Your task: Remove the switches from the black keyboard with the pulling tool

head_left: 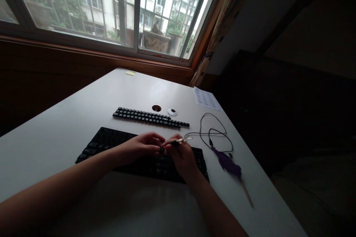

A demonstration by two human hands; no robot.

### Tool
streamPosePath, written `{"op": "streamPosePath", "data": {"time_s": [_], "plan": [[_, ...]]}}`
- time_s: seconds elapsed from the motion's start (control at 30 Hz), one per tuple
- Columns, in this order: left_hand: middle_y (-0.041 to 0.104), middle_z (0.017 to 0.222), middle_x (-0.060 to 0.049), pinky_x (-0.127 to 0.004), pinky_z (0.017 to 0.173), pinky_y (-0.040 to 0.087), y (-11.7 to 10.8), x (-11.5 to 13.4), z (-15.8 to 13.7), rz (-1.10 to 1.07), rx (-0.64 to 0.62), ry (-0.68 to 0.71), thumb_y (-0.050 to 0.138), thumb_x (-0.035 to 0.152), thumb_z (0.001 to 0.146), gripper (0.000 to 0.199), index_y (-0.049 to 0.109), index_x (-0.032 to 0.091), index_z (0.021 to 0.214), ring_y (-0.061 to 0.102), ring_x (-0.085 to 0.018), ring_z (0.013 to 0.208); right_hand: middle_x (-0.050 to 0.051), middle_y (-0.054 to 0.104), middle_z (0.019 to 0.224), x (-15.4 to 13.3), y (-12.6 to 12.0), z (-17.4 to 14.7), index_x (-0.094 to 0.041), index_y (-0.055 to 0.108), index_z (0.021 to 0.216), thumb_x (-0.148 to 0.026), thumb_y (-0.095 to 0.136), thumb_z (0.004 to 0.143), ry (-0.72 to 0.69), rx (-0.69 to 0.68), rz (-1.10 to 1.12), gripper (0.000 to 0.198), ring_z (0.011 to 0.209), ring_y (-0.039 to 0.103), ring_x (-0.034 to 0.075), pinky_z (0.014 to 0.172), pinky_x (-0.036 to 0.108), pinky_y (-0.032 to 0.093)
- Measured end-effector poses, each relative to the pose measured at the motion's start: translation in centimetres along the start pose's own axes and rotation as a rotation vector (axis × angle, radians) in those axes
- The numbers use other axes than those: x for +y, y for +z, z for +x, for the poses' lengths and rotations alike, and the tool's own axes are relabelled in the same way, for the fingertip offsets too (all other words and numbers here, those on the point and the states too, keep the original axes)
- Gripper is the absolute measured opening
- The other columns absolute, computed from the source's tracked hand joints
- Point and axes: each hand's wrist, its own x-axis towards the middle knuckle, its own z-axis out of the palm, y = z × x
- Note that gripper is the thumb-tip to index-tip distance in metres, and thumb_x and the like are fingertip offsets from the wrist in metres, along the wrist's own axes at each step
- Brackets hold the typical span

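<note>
A black keyboard point(107, 136) lies on the white desk beneath both hands, with part of it hidden by them. Between the fingertips of my left hand point(136, 147) is a small black keycap point(161, 150). My right hand point(182, 155) is closed on a wire keycap puller point(182, 140), its metal prongs pointing to the right, away from the keycap. The fingertips of the two hands meet or nearly meet above the keyboard. Behind it, black keycaps point(144, 116) stand in neat rows.
A purple feather duster point(228, 163) with a thin stick lies on the right, by a looped black cable point(210, 133). Farther back are a round desk hole point(156, 108), its white cover point(172, 112), a printed sheet point(206, 98) and a yellow note point(130, 73). A barred window faces the desk point(83, 105).
</note>
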Motion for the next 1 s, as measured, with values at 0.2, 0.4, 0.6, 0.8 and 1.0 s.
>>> {"op": "streamPosePath", "data": {"time_s": [0.2,0.4,0.6,0.8,1.0], "plan": [[0.068,0.103,-0.008,-0.033,0.086,0.049,0.0,0.0,0.0,0.002,-0.012,0.042,0.074,0.024,0.082,0.033,0.063,0.016,0.112,0.064,-0.019,0.095,0.001,0.056,0.076,0.1,0.0,-0.4,-0.024,0.073,0.092,-0.036,0.056,0.095,0.011,0.013,0.05,0.021,0.07,0.059,0.017,0.067,0.031,0.048],[0.068,0.101,-0.008,-0.037,0.088,0.051,-0.2,-0.5,-0.1,-0.055,0.002,0.042,0.074,0.021,0.081,0.032,0.059,0.016,0.109,0.066,-0.021,0.095,0.0,0.056,0.077,0.9,0.1,-0.8,-0.022,0.073,0.093,-0.036,0.057,0.095,0.102,0.003,0.194,0.021,0.066,0.06,0.014,0.064,0.029,0.048],[0.067,0.1,-0.006,-0.036,0.085,0.053,-0.1,-0.4,-0.1,-0.122,-0.009,0.0,0.073,0.018,0.082,0.034,0.056,0.018,0.111,0.067,-0.021,0.094,-0.001,0.054,0.075,1.1,0.4,-0.9,-0.022,0.074,0.093,-0.034,0.058,0.094,0.15,0.036,0.313,0.02,0.059,0.056,0.011,0.057,0.025,0.042],[0.066,0.1,-0.005,-0.034,0.085,0.052,-0.1,-0.4,-0.2,-0.121,-0.041,0.027,0.073,0.014,0.082,0.039,0.055,0.019,0.116,0.066,-0.019,0.093,-0.001,0.053,0.073,0.6,0.6,-1.0,-0.02,0.073,0.09,-0.041,0.058,0.093,0.191,0.05,0.339,0.026,0.056,0.053,0.01,0.055,0.025,0.041],[0.065,0.097,-0.005,-0.033,0.084,0.05,0.1,-0.4,0.0,-0.098,0.039,0.077,0.074,0.014,0.08,0.044,0.055,0.019,0.119,0.065,-0.017,0.089,-0.001,0.051,0.078,0.4,0.6,-1.4,-0.022,0.074,0.092,-0.037,0.059,0.093,0.087,0.1,0.166,0.021,0.06,0.052,0.011,0.054,0.024,0.042]]}}
